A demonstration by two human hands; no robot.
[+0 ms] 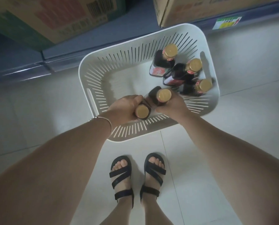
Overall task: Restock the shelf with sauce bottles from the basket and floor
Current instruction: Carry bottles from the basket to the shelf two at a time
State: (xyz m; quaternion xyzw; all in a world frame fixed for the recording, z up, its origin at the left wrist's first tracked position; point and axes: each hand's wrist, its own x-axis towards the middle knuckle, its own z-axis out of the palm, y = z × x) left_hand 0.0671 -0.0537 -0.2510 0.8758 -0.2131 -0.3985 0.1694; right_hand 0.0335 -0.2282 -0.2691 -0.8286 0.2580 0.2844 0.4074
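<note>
Pale tiled floor (38, 111), dim light, blue shelf base (67, 54) along top edge w/ cardboard boxes (38, 18) on it. White slotted basket (93, 73) on floor just in front of shelf base, near side close to sandalled feet (135, 176).

Both hands over basket's near edge, each closed round one dark sauce bottle w/ gold cap. Left hand (125, 109) wrapped on left-held bottle (142, 112), cap pointing up at camera; thin bangle (103, 119) on that wrist. Right hand (171, 104) gripping right-held bottle (163, 95) at neck, fingers mostly hidden behind it. Two held bottles touching or nearly so, side by side; can't tell which.

Three more bottles (192, 66) standing in basket's far right corner, clustered tight vs. right wall, red labels partly visible. Left half of basket floor bare, so open room there. Slot handles in left and right walls.

Yellow-green price tag (227, 22) on shelf edge, upper right. Open floor left and right of basket; arms fill lower corners of view.
</note>
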